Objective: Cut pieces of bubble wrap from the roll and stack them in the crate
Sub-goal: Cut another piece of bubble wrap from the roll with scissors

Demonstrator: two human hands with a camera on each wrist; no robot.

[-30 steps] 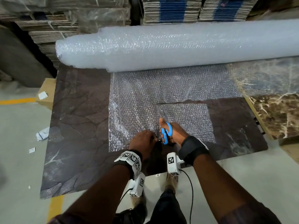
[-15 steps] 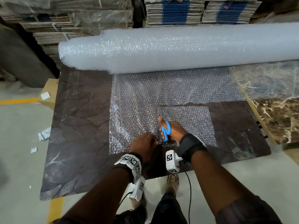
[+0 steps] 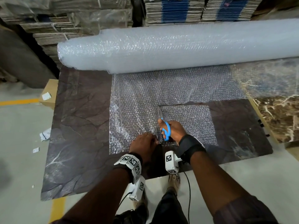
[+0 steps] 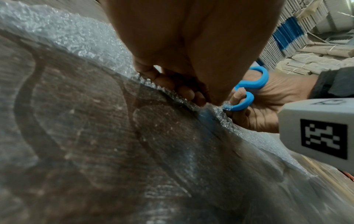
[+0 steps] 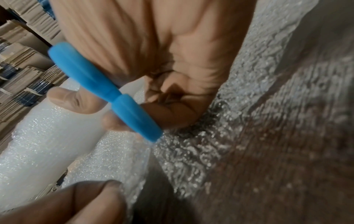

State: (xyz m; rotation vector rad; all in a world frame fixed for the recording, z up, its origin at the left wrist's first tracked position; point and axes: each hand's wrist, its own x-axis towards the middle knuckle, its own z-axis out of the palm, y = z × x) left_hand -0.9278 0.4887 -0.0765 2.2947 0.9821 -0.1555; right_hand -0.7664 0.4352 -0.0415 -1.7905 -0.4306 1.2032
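From the head view we see the bubble wrap roll (image 3: 178, 46) lying across the far side of the dark bench (image 3: 77, 126), with its loose sheet (image 3: 137, 102) spread flat toward us; the crate is not in view. Our right hand (image 3: 174, 130) has its grip clenched around the blue scissors (image 3: 165, 129), whose blades point away along a cut line, and our left hand (image 3: 143, 145) pinches the near edge just beside them. We judge the sheet to be very light, soft and a little slippery, so it needs tension to cut clean. In the left wrist view the fingers (image 4: 184, 92) fold over the sheet's edge, where the film bunches. This edge seems the good place to hold. In the right wrist view the scissors' handle (image 5: 107, 94) sits in the curled fingers, with the thumb (image 5: 72, 100) through the loop. The blades are hidden here.
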